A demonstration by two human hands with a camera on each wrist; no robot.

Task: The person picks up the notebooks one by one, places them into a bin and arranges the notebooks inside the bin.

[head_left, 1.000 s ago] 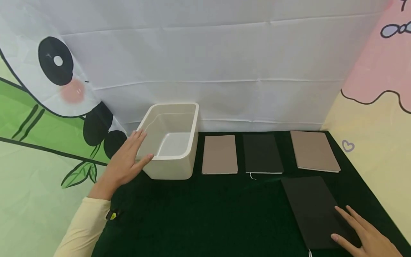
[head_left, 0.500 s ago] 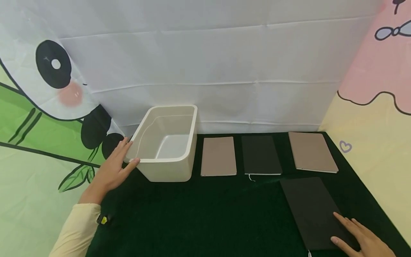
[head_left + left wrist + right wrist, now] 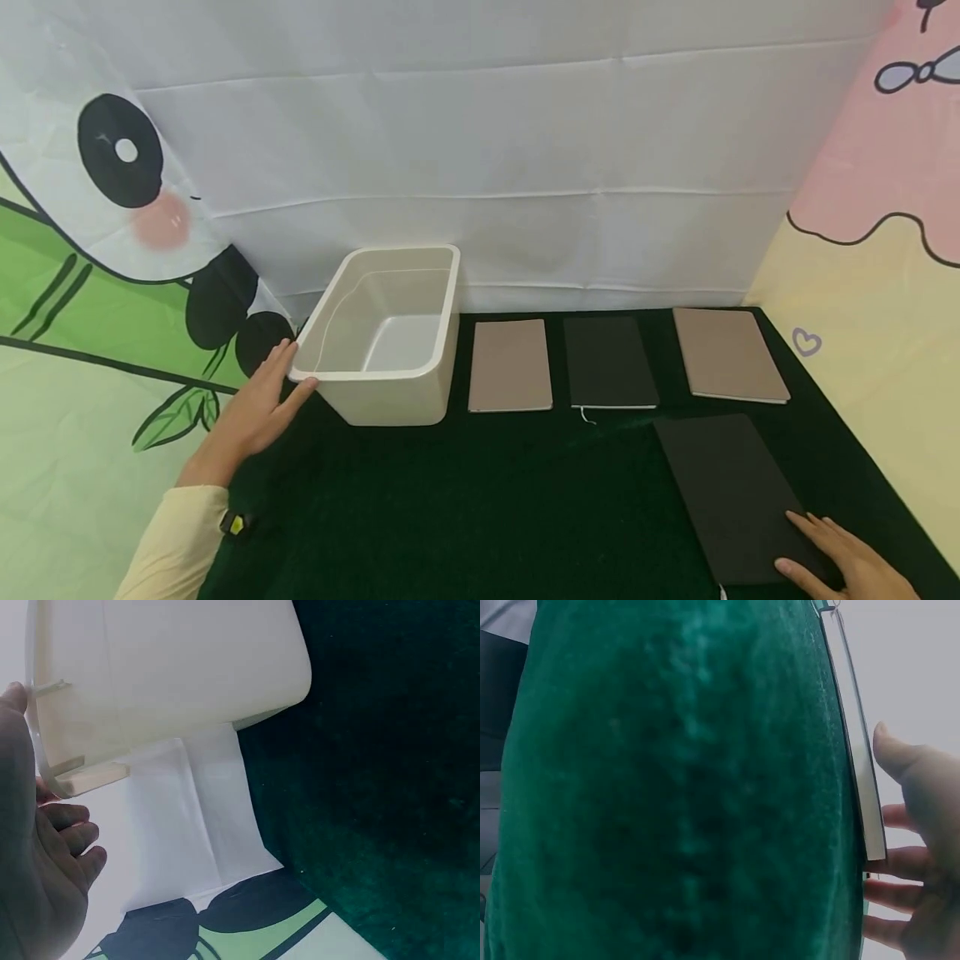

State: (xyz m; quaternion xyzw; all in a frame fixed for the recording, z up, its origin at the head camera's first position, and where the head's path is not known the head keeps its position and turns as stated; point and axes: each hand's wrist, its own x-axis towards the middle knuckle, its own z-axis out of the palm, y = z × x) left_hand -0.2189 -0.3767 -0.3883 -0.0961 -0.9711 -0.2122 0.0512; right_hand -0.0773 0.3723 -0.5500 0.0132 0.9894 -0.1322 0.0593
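Observation:
A cream plastic bin (image 3: 397, 398) stands at the back, left of the middle, its open top facing up. At the bin's front left rim lies my left hand (image 3: 251, 417), fingers extended along the outside and thumb at the front corner. In the left wrist view the thumb and one finger of the left hand (image 3: 45, 862) meet the rim; the other fingers bend loosely below it. A large black notebook (image 3: 727, 492) lies flat at the right front. My right hand (image 3: 851, 554) rests by its lower right corner with fingers spread; the right wrist view shows the notebook's page edge (image 3: 855, 742) beside the thumb.
Along the back of the dark green cloth (image 3: 480, 508) lie a small tan notebook (image 3: 512, 367), a black notebook (image 3: 611, 362) with a white ribbon, and a larger tan notebook (image 3: 731, 354). A white fabric backdrop (image 3: 480, 167) rises behind them, with printed cloth on both sides.
My left hand has moved left and down along the bin's rim, and the bin's front left corner now shows. My right hand has shifted slightly down over the large black notebook.

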